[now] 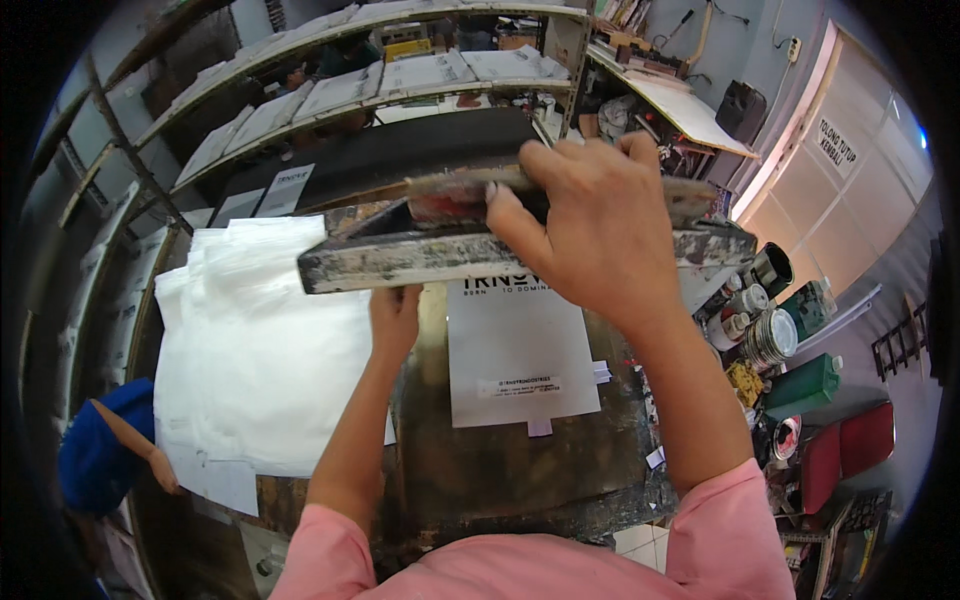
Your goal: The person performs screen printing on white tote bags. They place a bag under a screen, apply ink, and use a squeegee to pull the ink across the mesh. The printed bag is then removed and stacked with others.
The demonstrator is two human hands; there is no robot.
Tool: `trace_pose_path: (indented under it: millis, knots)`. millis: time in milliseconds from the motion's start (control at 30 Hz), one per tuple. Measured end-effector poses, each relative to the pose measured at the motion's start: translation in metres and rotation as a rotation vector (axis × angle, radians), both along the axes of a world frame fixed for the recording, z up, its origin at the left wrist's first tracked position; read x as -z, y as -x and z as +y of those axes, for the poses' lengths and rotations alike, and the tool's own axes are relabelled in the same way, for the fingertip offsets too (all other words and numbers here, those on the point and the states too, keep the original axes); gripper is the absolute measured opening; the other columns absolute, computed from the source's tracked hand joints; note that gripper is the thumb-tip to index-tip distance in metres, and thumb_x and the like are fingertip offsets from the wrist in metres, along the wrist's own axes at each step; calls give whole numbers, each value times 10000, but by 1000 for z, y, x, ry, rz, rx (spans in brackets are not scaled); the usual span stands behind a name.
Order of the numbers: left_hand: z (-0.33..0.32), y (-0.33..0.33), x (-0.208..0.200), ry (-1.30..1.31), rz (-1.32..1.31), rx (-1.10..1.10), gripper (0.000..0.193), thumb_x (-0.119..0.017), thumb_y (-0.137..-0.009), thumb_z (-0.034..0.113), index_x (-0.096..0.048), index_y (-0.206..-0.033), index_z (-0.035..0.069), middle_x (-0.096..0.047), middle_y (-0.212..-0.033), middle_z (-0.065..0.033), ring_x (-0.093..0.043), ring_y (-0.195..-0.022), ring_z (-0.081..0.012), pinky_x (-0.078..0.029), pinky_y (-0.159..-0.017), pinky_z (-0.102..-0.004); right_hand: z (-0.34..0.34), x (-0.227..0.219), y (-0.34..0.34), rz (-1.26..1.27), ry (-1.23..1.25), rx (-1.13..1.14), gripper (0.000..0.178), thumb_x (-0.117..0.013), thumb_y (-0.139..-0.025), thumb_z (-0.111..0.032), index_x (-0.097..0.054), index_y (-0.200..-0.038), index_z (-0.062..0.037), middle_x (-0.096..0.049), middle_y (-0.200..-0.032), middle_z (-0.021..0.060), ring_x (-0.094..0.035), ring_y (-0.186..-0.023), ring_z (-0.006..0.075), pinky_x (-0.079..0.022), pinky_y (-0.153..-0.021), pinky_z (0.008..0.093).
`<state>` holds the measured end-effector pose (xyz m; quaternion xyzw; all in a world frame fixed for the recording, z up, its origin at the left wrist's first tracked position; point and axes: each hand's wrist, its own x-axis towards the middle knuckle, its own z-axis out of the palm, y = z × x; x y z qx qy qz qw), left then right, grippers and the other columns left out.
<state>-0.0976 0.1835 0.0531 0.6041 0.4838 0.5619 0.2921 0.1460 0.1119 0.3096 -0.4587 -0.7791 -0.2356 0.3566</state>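
Up front, my right hand (590, 215) clamps the ink-caked wooden squeegee (460, 190) atop the raised, paint-smeared wooden screen frame (400, 262); my left hand (395, 315) grips the frame's near edge. Below lies the white printed bag (520, 355), with the white bag stack (265, 350) just left and bare table near me.

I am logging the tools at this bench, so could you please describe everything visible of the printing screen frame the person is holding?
The screen frame is a wooden rectangle, its near edge grey and crusted with old paint. It is tilted up above the table over a white printed bag. The right hand grips a squeegee lying across it; the left hand supports its near edge from below.
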Motion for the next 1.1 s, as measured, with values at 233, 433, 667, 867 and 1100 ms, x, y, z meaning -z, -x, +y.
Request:
trace_pose_path:
  millis: [233, 433, 667, 867, 1100]
  knots:
    - [136, -37, 95, -1, 853, -139, 369, -713, -1045, 268, -692, -1325, 28, -703, -1287, -257, -668, -1140, -491, -540, -992, -558, 33, -21, -2, 52, -64, 6, 466, -661, -912, -457, -699, -748, -22, -682, -702, 171, -667, -690, 394, -465, -780, 481]
    - [153, -18, 72, -219, 397, -3, 238, -745, -1003, 110, -703, -1204, -11, -733, -1171, -182, -685, -1048, -311, -535, -899, -422, 35, -26, -3, 38, 44, 44, 477, -659, -904, -471, -727, -766, -20, -678, -709, 198, -665, -702, 406, -486, -790, 491]
    - [2, 101, 26, 236, 3, -332, 264, -768, -1034, 226, -723, -990, -30, -690, -864, -29, -588, -808, -98, -487, -747, -269, 28, -27, 1, 66, -10, -59, 428, -668, -916, -432, -712, -819, -18, -670, -732, 200, -652, -733, 416, -484, -824, 488]
    - [-150, 244, 71, 92, -48, -791, 234, -716, -1082, 212, -687, -1032, -15, -674, -906, -21, -563, -817, -89, -486, -748, -271, 11, -8, 1, 20, 1, -3, 413, -637, -972, -400, -738, -936, -1, -712, -838, 213, -669, -804, 409, -459, -894, 476]
    - [-227, 274, 20, -160, 1092, -1322, 442, -710, -1057, 238, -645, -1416, -10, -672, -1399, -225, -637, -1300, -333, -464, -1159, -479, -3, 2, -1, -27, 22, 33, 416, -627, -979, -398, -740, -1029, 0, -742, -952, 219, -670, -890, 402, -431, -900, 461]
